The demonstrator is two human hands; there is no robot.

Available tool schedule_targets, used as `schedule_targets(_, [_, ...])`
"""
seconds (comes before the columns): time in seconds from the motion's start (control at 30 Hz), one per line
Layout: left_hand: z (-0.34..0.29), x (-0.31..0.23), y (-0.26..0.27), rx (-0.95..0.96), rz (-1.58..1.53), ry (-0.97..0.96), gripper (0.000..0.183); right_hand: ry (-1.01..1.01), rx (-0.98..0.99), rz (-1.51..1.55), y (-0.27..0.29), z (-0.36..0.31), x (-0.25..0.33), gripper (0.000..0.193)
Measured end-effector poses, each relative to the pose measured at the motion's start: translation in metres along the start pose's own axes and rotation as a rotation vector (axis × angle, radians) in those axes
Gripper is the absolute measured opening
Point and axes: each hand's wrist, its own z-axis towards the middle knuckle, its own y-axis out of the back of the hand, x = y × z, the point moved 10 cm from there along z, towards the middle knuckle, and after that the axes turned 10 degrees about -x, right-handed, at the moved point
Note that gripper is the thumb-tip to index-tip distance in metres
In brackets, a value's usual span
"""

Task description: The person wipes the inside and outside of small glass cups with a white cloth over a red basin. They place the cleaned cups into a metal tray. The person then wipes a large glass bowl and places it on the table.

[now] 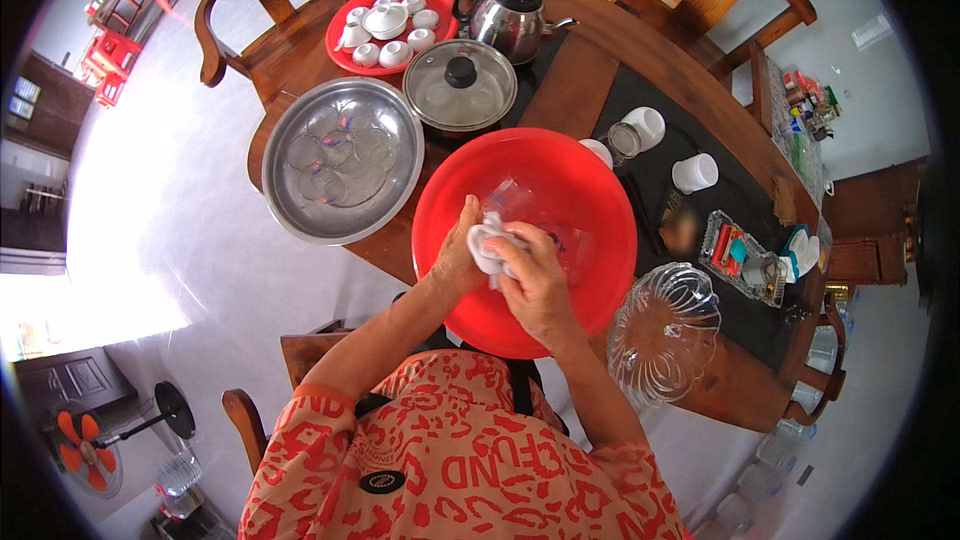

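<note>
Above the red plastic basin [440, 170], my two hands are close together. My right hand [540, 285] is closed on a bunched white cloth [484, 240], pressing it toward the left palm. My left hand [458, 252] curls with its thumb up; its fingers are mostly hidden behind the cloth. A clear drinking glass [511, 198] shows just past the left fingertips and appears to be in that hand. Lower in the basin is another clear piece with a dark coloured mark [570, 240], too blurred to name.
A steel basin [285, 210] holding several clear glasses stands left. Beyond are a lidded pot [430, 90], a steel kettle [507, 25] and a red tray [340, 55] of white teaware. White cups [695, 173], a ribbed glass bowl [640, 340] and a glass tray [715, 240] stand right.
</note>
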Motion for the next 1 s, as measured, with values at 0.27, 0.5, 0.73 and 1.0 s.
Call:
schedule_targets(0.27, [-0.01, -0.015, -0.011, -0.158, 0.255, -0.32, 0.037, 0.076, -0.148, -0.241, 0.009, 0.035, -0.001, 0.039])
schedule_targets(0.5, [-0.033, -0.003, -0.029, -0.039, 0.489, -0.213, 0.035, -0.354, -0.153, 0.156, 0.038, 0.047, -0.069, 0.029])
schedule_targets(0.73, [-0.039, -0.005, -0.05, 0.07, 0.297, 0.026, 0.045, -0.78, -0.272, 0.57, 0.04, 0.003, -0.121, 0.026])
schedule_targets(1.0, [-0.012, 0.005, -0.033, 0.176, 0.191, 0.047, 0.056, -0.58, -0.36, 0.334, 0.039, 0.004, -0.064, 0.031])
